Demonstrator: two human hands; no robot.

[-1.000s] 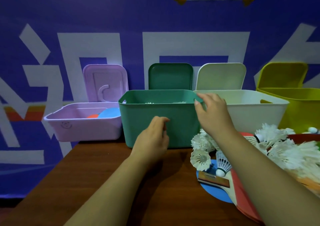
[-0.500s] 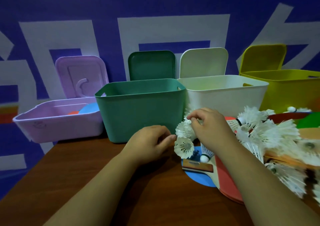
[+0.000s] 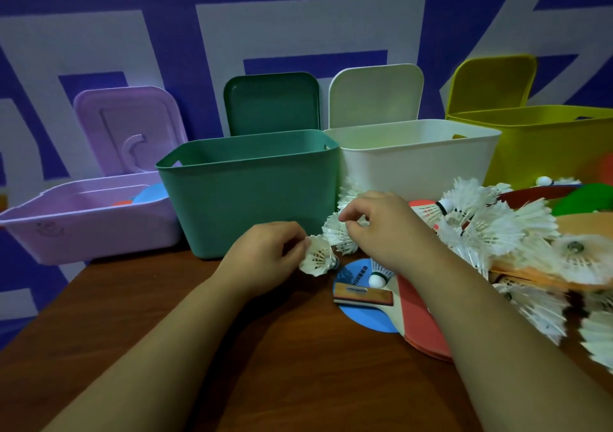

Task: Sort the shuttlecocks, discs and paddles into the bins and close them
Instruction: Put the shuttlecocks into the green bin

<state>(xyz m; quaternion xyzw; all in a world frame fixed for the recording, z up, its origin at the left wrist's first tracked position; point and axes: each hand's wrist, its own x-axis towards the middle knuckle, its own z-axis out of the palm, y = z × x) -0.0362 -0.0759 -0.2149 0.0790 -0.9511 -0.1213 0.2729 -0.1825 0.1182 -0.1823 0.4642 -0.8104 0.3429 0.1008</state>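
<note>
— Where are the hands?
— My left hand (image 3: 265, 255) pinches a white shuttlecock (image 3: 318, 260) in front of the green bin (image 3: 248, 196). My right hand (image 3: 381, 229) pinches the feathers of a second shuttlecock (image 3: 336, 234) just beside it.
— And the rest?
— The shuttlecock pile (image 3: 491, 232) sprawls at right on the surface (image 3: 232, 338), over a red paddle (image 3: 421, 322) and a blue disc (image 3: 365, 315).

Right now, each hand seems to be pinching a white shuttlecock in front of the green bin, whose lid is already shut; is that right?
Not quite: the head view shows the green bin open, its lid standing upright behind it. The rest holds: the left hand pinches one white shuttlecock and the right hand another, in front of that bin.
</note>
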